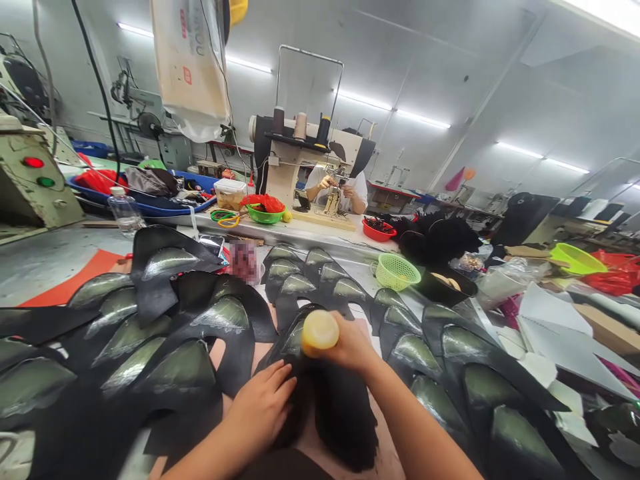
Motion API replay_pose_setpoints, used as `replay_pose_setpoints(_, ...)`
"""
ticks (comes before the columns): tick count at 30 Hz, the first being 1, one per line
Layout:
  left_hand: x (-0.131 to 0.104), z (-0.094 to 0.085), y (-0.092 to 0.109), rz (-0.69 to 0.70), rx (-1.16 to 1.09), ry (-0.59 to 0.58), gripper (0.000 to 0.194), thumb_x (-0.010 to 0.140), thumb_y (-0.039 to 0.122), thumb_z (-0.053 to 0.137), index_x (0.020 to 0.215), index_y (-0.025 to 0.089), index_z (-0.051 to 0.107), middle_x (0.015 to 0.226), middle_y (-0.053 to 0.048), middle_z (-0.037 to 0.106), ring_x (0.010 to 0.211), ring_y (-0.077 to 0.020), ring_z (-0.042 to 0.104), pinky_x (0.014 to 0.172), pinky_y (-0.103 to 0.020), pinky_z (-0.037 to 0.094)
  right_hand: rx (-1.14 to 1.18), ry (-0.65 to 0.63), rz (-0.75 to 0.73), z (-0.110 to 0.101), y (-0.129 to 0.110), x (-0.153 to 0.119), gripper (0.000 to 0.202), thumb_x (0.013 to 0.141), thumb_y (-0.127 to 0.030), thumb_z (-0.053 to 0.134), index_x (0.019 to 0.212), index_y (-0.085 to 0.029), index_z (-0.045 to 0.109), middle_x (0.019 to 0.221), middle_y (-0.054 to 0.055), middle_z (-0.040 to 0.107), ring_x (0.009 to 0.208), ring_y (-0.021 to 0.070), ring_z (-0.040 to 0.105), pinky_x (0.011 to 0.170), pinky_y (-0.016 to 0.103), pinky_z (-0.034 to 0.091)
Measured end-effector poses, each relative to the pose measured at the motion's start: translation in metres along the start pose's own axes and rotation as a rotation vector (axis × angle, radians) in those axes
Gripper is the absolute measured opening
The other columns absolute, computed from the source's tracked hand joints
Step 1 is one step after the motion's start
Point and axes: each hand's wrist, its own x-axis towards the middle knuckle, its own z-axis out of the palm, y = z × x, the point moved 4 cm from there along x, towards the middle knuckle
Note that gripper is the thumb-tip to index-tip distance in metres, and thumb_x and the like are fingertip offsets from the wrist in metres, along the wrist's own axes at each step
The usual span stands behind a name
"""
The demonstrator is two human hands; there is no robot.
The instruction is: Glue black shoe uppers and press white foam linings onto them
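In the head view, my right hand [353, 347] grips a yellowish bottle [321, 331], its round base tipped toward me. The bottle's other end is hidden, over the front of a black shoe upper [345, 413]. My left hand [265, 400] lies on that upper's left side, fingers stretched out and spread a little. Several more black uppers with glossy greenish toe patches lie overlapping on the left [185, 370]. Others lie in rows behind [297, 287] and on the right [520, 433].
A pale green basket [399, 272] and a clear bottle [125, 210] stand beyond the uppers. Across the bench, another person's hands [327, 183] work at a sewing machine [280, 170]. White sheets [555, 327] are piled at right; a plastic bag [190, 73] hangs overhead.
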Motion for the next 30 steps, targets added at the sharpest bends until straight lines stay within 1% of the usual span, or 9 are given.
replay_pose_setpoints(2, 0.004, -0.003, 0.000, -0.022, -0.020, -0.001, 0.027, 0.072, 0.014, 0.051, 0.097, 0.018, 0.062, 0.107, -0.008, 0.065, 0.102, -0.0247, 0.058, 0.086, -0.037, 0.050, 0.016, -0.006, -0.020, 0.000, 0.004, 0.000, 0.040, 0.061, -0.042, 0.065, 0.091, -0.021, 0.051, 0.082, 0.005, 0.065, 0.072, 0.0218, 0.062, 0.061, 0.028, 0.044)
replay_pose_setpoints(5, 0.015, -0.009, -0.002, -0.082, -0.086, -0.044, 0.012, 0.076, 0.016, 0.051, 0.081, 0.019, 0.061, 0.096, -0.007, 0.066, 0.092, -0.0235, 0.060, 0.080, -0.037, 0.051, 0.004, 0.145, 0.066, -0.009, 0.015, 0.000, 0.042, 0.065, -0.043, 0.062, 0.096, -0.019, 0.049, 0.084, 0.006, 0.065, 0.075, 0.0229, 0.061, 0.064, 0.030, 0.044)
replay_pose_setpoints(9, 0.030, -0.012, -0.018, -0.284, -0.187, -0.111, 0.004, 0.077, 0.020, 0.053, 0.075, 0.018, 0.057, 0.082, -0.005, 0.062, 0.080, -0.0217, 0.059, 0.072, -0.036, 0.049, 0.039, 0.013, 0.017, -0.009, 0.020, -0.001, 0.046, 0.058, -0.042, 0.069, 0.096, -0.021, 0.051, 0.086, 0.004, 0.065, 0.078, 0.0228, 0.062, 0.067, 0.030, 0.045)
replay_pose_setpoints(13, 0.032, -0.006, -0.040, -0.525, -0.318, -0.103, 0.027, 0.070, 0.027, 0.063, 0.093, 0.017, 0.055, 0.093, -0.006, 0.059, 0.090, -0.0232, 0.057, 0.080, -0.036, 0.046, 0.085, 0.125, 0.072, -0.017, 0.025, -0.008, 0.045, 0.061, -0.042, 0.067, 0.097, -0.020, 0.051, 0.086, 0.005, 0.064, 0.078, 0.0218, 0.061, 0.068, 0.031, 0.046)
replay_pose_setpoints(16, 0.032, 0.002, -0.049, -0.623, -0.425, -0.144, 0.038, 0.066, 0.030, 0.065, 0.100, 0.019, 0.053, 0.096, -0.005, 0.058, 0.093, -0.0222, 0.058, 0.082, -0.034, 0.045, 0.139, -0.007, -0.011, -0.014, 0.025, -0.015, 0.047, 0.058, -0.039, 0.071, 0.097, -0.020, 0.053, 0.091, 0.006, 0.064, 0.082, 0.0213, 0.060, 0.071, 0.031, 0.046)
replay_pose_setpoints(20, 0.032, 0.002, -0.049, -0.660, -0.463, -0.171, 0.034, 0.065, 0.027, 0.065, 0.097, 0.019, 0.054, 0.092, -0.003, 0.058, 0.089, -0.0207, 0.059, 0.078, -0.032, 0.046, 0.095, 0.093, 0.100, -0.026, 0.034, -0.025, 0.044, 0.062, -0.037, 0.066, 0.099, -0.019, 0.053, 0.091, 0.006, 0.064, 0.081, 0.0222, 0.060, 0.072, 0.034, 0.046)
replay_pose_setpoints(24, 0.034, -0.014, -0.037, -0.585, -0.321, -0.097, 0.031, 0.065, 0.020, 0.068, 0.093, 0.018, 0.055, 0.096, -0.005, 0.059, 0.093, -0.0226, 0.057, 0.080, -0.035, 0.046, 0.204, 0.000, 0.066, -0.025, 0.037, -0.046, 0.043, 0.058, -0.037, 0.069, 0.095, -0.019, 0.057, 0.086, 0.005, 0.065, 0.074, 0.0225, 0.061, 0.068, 0.033, 0.048)
replay_pose_setpoints(27, 0.035, -0.025, -0.024, -0.521, -0.201, -0.072, 0.031, 0.061, 0.011, 0.068, 0.089, 0.016, 0.056, 0.108, -0.010, 0.057, 0.097, -0.0270, 0.054, 0.084, -0.042, 0.044, 0.341, 0.207, 0.128, -0.026, 0.048, -0.067, 0.037, 0.056, -0.040, 0.070, 0.085, -0.020, 0.060, 0.078, 0.004, 0.066, 0.069, 0.0229, 0.062, 0.062, 0.033, 0.050)
replay_pose_setpoints(30, 0.035, -0.025, -0.019, -0.593, -0.432, -0.047, 0.024, 0.061, 0.001, 0.060, 0.079, 0.015, 0.055, 0.098, -0.009, 0.061, 0.093, -0.0275, 0.055, 0.084, -0.046, 0.042, 0.565, 0.465, 0.332, -0.026, 0.063, -0.090, 0.040, 0.053, -0.043, 0.074, 0.081, -0.019, 0.060, 0.073, 0.003, 0.065, 0.061, 0.0225, 0.061, 0.052, 0.031, 0.051)
